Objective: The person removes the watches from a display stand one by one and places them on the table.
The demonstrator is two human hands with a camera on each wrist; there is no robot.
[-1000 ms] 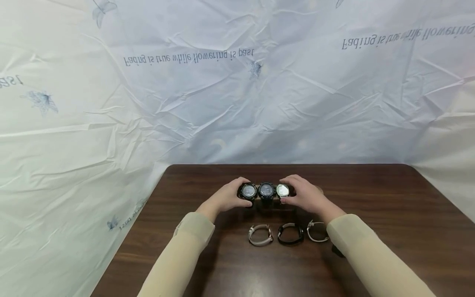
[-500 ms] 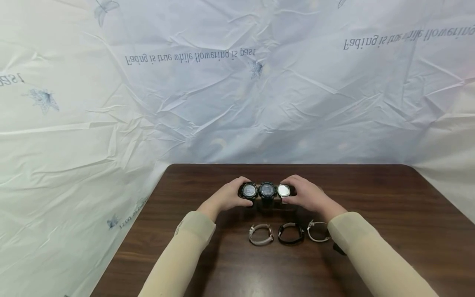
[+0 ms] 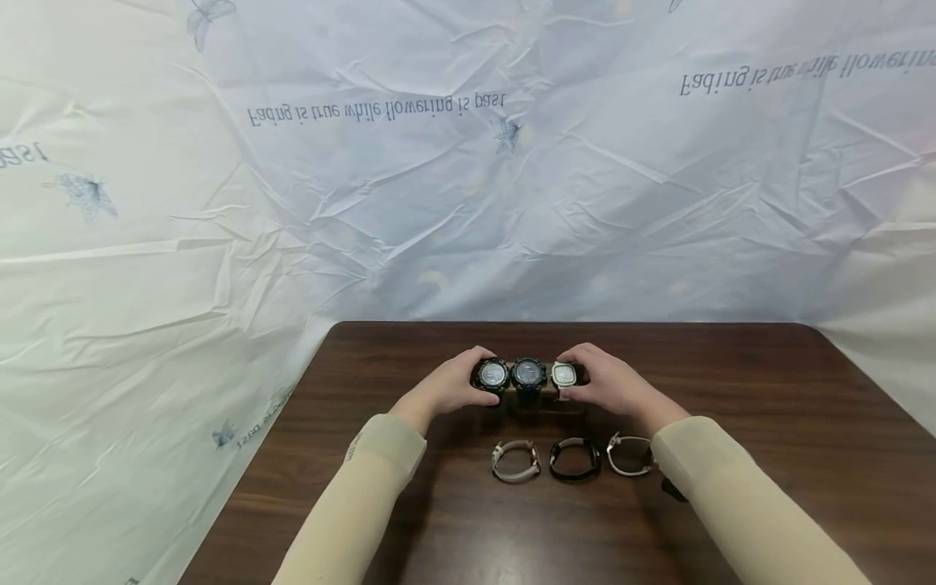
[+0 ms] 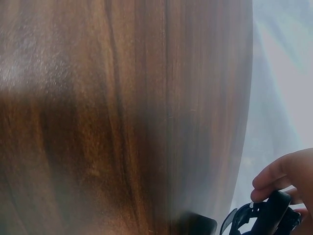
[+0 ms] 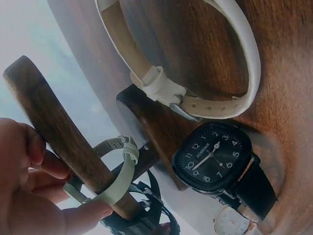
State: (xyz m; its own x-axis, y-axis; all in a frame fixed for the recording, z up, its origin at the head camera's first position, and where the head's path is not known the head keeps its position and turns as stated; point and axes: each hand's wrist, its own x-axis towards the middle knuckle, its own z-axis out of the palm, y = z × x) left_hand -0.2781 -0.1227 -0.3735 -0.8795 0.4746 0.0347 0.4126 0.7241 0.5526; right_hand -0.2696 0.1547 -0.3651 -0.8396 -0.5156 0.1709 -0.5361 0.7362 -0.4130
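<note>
A wooden watch stand (image 3: 544, 398) sits mid-table carrying a black watch (image 3: 491, 374), a second black watch (image 3: 528, 373) and a pale-strapped watch (image 3: 564, 374). My left hand (image 3: 448, 388) grips the stand's left end by the first black watch (image 4: 266, 220), fingers (image 4: 281, 176) curled over it. My right hand (image 3: 605, 383) grips the right end. In the right wrist view its fingers (image 5: 36, 161) wrap the wooden bar (image 5: 58, 132) and its thumb lies on the pale strap (image 5: 120, 178).
Three loose watches lie in a row nearer me: a beige-strapped one (image 3: 515, 461), a black one (image 3: 574, 459) with a square dial (image 5: 212, 159), and a white-strapped one (image 3: 627, 455). The dark wood table (image 3: 768, 422) ends at a creased printed sheet (image 3: 468, 203) behind.
The pale-strapped watch has shifted slightly right along the bar under my right hand. My left hand has stayed where it was.
</note>
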